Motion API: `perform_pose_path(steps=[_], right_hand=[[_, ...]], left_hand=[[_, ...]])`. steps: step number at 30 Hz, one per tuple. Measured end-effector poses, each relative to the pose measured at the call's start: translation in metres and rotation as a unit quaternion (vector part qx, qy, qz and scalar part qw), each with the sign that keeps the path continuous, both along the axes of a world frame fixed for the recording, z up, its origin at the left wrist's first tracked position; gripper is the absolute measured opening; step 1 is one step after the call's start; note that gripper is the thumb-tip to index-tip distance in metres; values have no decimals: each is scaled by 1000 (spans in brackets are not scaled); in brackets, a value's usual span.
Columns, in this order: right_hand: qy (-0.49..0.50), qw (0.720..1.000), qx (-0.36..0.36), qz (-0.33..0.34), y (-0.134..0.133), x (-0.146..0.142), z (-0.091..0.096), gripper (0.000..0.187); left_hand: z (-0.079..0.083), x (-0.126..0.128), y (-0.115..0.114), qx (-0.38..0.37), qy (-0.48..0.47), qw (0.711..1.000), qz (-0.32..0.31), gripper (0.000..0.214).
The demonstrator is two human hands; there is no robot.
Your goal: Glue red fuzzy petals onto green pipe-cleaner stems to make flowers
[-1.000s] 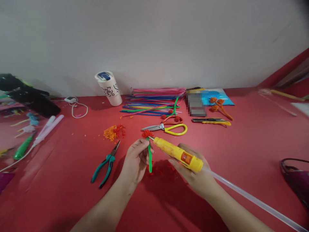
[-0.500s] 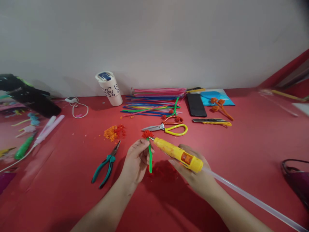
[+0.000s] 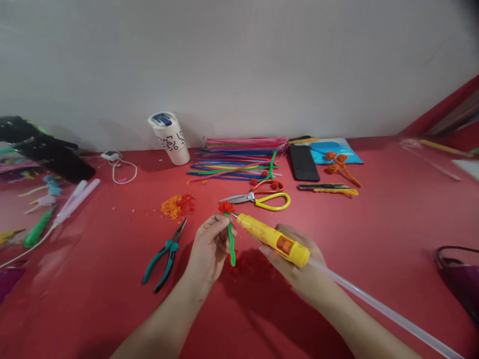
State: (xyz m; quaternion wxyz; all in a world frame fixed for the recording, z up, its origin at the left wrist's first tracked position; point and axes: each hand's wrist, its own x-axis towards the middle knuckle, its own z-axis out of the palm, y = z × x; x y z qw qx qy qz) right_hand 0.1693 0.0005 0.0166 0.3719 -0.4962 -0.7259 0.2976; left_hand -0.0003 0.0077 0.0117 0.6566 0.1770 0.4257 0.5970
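Observation:
Between thumb and fingers, my left hand (image 3: 210, 244) pinches a green pipe cleaner stem (image 3: 231, 244) topped by a fluffy red flower head (image 3: 226, 207). My right hand (image 3: 299, 257) is wrapped round a yellow hot glue gun (image 3: 271, 237), with a long clear glue stick (image 3: 381, 301) trailing from its back end. The gun's metal nozzle points left, right by the underside of the flower; whether it touches cannot be made out. Red fluff clippings (image 3: 254, 264) lie on the table beneath the hands. Just beyond the flower are scissors (image 3: 258, 198) with red and yellow handles.
Teal-handled pliers (image 3: 170, 252) lie left of my left hand, near orange and red clippings (image 3: 175, 205). Farther back are a white tumbler (image 3: 170, 139), many-coloured pipe cleaners (image 3: 239, 157), a phone (image 3: 304, 163), a utility knife (image 3: 327, 187) and an orange pipe cleaner sprig (image 3: 340, 164).
Both hands have shifted very slightly left, carrying the flower and the glue gun with them. The nozzle stays beside the flower's base, and both grips are unchanged.

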Motion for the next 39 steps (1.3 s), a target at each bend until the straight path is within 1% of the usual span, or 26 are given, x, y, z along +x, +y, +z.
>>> perform_pose_path(steps=[5, 7, 9, 11, 12, 13, 15, 16, 17, 19, 21, 23, 25, 27, 28, 29, 31, 36, 39], right_hand=[[63, 990, -118, -42, 7, 2, 3, 18], [39, 984, -165, -48, 14, 5, 0, 16], [-25, 978, -202, -50, 23, 9, -6, 11], [-70, 975, -206, -53, 31, 13, -15, 10], [-114, 974, -186, -60, 35, 15, -19, 16], [-167, 972, -149, -71, 37, 16, -23, 23], [-268, 958, -70, -70, 40, 16, -30, 35], [-301, 950, -42, -66, 40, 16, -32, 37], [-320, 945, -26, -59, 40, 15, -33, 38], [-334, 941, -19, -54, 40, 15, -34, 38], [-348, 935, -4, -62, 39, 15, -32, 35], [-336, 939, 43, -63, 36, 15, -29, 28], [-303, 948, 96, -27, 32, 13, -24, 17], [-275, 952, 116, 66, 26, 8, -20, 12], [-270, 948, 113, 122, 22, 5, -19, 10], [-274, 938, 106, 183, 19, 1, -19, 12], [-284, 924, 104, 235, 13, -4, -21, 12], [-306, 914, 117, 241, 7, -14, -30, 14], [-327, 905, 127, 242, 6, -19, -32, 11]], left_hand=[[0, -5, 3, 8, -8, 1000, 8, 19], [-1, -7, 5, 12, -3, 1000, 13, 18], [-3, -9, 7, 12, 6, 1000, 24, 16], [-6, -11, 9, 11, 20, 999, 39, 14], [-7, -12, 10, 14, 27, 999, 44, 12], [-8, -13, 11, 19, 35, 998, 49, 11], [-10, -15, 12, 30, 56, 997, 54, 10], [-10, -16, 12, 34, 66, 996, 54, 9], [-10, -16, 12, 37, 74, 995, 53, 10], [-9, -16, 11, 35, 82, 995, 52, 10], [-8, -15, 11, 30, 82, 995, 53, 10], [-7, -13, 10, 31, 84, 995, 46, 10], [-7, -12, 10, 31, 91, 994, 44, 11], [-6, -11, 9, 32, 97, 994, 43, 11], [-6, -10, 10, 32, 98, 994, 43, 11], [-6, -10, 10, 33, 98, 994, 42, 11], [-5, -9, 10, 32, 97, 994, 40, 12], [-6, -8, 9, 25, 105, 994, 35, 11], [-7, -7, 8, 24, 107, 993, 32, 12]])
